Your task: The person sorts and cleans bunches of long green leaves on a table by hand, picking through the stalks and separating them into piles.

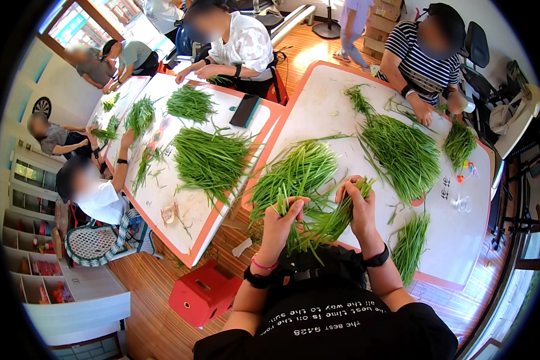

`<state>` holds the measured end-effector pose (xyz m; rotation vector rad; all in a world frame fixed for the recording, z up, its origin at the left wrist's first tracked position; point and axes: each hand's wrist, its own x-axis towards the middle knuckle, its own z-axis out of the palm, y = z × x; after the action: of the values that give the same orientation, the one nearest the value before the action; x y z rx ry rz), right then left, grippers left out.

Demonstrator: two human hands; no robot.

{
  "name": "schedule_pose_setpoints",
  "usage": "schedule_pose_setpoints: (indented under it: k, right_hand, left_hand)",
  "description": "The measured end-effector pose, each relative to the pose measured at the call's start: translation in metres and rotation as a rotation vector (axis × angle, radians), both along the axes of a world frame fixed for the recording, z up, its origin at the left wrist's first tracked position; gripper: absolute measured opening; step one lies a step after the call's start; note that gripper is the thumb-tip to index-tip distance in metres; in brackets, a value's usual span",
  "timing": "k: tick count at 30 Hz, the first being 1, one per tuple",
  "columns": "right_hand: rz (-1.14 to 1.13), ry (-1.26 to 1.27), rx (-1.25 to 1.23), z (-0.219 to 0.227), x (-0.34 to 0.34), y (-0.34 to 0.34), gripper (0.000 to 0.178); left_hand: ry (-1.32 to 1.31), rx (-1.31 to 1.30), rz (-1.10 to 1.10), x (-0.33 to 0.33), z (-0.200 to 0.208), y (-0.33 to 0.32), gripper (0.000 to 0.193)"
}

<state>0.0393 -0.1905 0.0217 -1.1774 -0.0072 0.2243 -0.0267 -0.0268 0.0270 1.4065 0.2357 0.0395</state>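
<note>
Left hand (275,228), right hand (362,215): bent fingers (357,195) around green stalks (328,227)

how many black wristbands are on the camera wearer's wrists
2: one black wristband just behind the left hand, another black wristband just behind the right hand; both show clearly.

Sunlit wooden floor (150,318), orange-edged white tables (318,90), red stool (201,293), pale wall (63,99)
</note>
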Motion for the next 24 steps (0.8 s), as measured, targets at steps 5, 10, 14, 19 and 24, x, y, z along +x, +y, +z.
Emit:
schedule_pose_setpoints:
  k: [5,10,14,19,24]
  right_hand:
    - [0.086,-0.064,-0.139,0.005,-0.004,0.008,0.011]
    - [-0.055,-0.062,-0.143,0.001,0.001,0.002,0.011]
    - [-0.221,-0.142,-0.059,0.001,0.015,-0.015,0.016]
    - [0.123,-0.101,-0.272,0.012,0.003,-0.008,0.008]
    - [0.356,-0.098,-0.231,0.007,-0.011,0.008,0.012]
  left_hand:
    - [0.076,0.14,-0.151,0.0,-0.002,-0.006,0.021]
    - [-0.007,0.104,-0.219,-0.001,-0.022,-0.003,0.023]
    - [-0.03,0.128,-0.079,0.003,-0.004,-0.003,0.024]
    - [0.048,0.112,-0.293,0.002,-0.016,0.006,0.022]
    - [0.114,0.113,-0.415,-0.002,-0.014,-0.001,0.016]
